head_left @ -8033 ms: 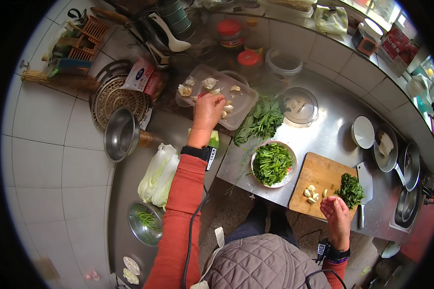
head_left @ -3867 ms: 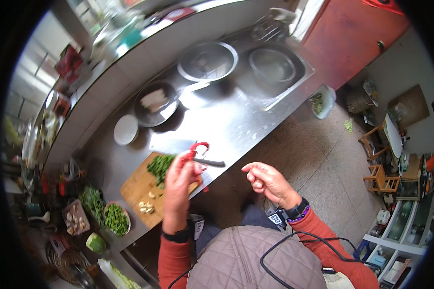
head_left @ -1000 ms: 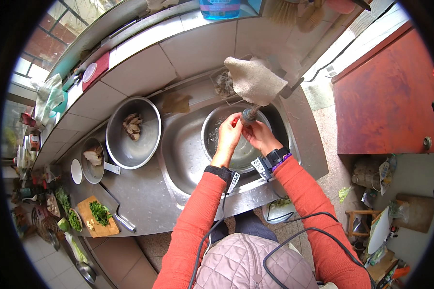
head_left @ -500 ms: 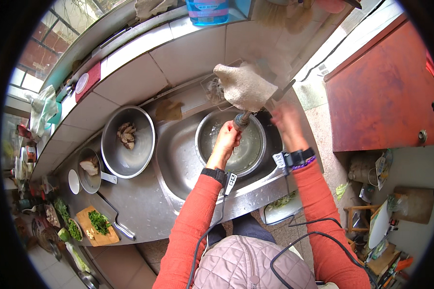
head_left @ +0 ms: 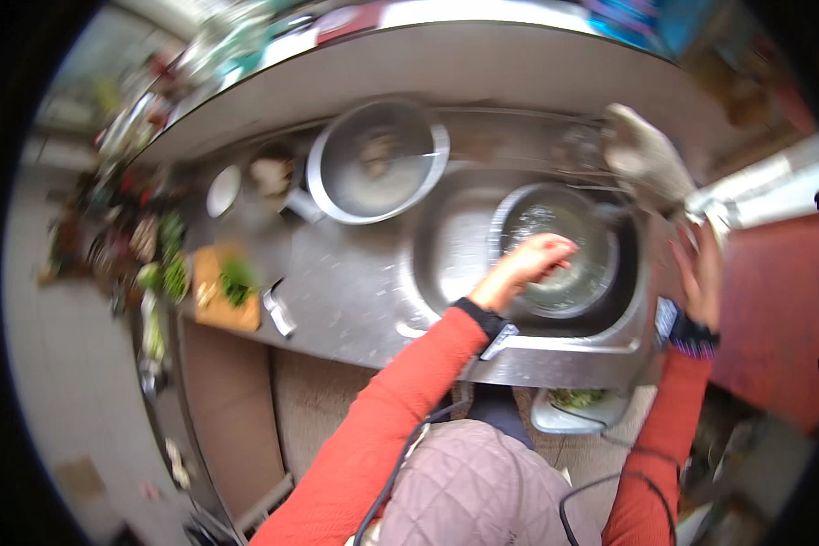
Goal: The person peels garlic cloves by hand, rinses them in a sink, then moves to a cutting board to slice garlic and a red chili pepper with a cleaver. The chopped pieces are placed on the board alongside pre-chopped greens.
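My left hand (head_left: pixel 539 261) hovers over a round metal basin (head_left: pixel 601 300) with water in it. Its fingers are curled in together, and I see nothing in them. The basin stands in the right part of the steel sink (head_left: pixel 446 246). Beyond the sink's right edge is my right hand (head_left: pixel 698 268), fingers stretched out and apart, nothing visible in it. A pale cloth (head_left: pixel 646 159) hangs over the tap area behind the basin; the tap itself is blurred.
Left of the sink a large metal bowl (head_left: pixel 323 177) holds pale pieces. A cutting board (head_left: pixel 211 305) with chopped greens lies further left, near a cleaver-like metal handle (head_left: pixel 280 309). A red cabinet (head_left: pixel 778 318) stands at the right. Below the counter is a tray of greens (head_left: pixel 555 417).
My left hand has let go of the tap and moved over the basin. My right hand has moved to the right of the sink. The view has swung left, blurring much of it.
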Tool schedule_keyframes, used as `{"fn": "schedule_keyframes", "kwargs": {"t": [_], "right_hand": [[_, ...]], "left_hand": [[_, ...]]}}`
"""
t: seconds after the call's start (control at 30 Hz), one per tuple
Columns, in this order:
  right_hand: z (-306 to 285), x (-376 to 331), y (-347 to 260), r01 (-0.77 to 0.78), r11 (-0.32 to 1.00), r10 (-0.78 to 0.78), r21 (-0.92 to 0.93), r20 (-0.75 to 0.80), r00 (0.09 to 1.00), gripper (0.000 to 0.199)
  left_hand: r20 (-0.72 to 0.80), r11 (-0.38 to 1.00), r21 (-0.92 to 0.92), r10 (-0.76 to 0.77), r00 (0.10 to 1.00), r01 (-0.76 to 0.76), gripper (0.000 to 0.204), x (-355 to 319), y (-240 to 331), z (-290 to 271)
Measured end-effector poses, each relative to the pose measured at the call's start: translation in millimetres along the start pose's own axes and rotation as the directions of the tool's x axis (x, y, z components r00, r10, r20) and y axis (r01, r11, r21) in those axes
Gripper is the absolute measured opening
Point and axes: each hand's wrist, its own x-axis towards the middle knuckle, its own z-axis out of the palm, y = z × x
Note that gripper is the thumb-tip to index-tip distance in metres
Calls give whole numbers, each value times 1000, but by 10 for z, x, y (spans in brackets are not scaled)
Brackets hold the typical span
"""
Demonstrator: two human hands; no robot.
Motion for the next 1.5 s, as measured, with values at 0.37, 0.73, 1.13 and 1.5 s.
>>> {"fn": "schedule_keyframes", "kwargs": {"t": [0.37, 0.73, 1.13, 1.5], "right_hand": [[310, -2309, 33, 33, 982, 41, -188, 373, 927, 47], [1106, -3441, 864, -102, 995, 91, 0, 454, 886, 38], [1687, -3925, 1530, -167, 961, 260, -222, 506, 823, 38], [2412, -4413, 1904, -128, 937, 295, -325, 539, 789, 32]], "left_hand": [[111, 698, 655, 291, 950, -290, 31, -509, -112, 17], [-103, 986, 157, 77, 992, -60, 20, -1496, 56, -1528], [-199, 598, 796, 401, 894, -91, 37, -2257, -441, -1891], [-117, 717, 658, 399, 910, -230, 30, -3473, -510, -2502]]}}
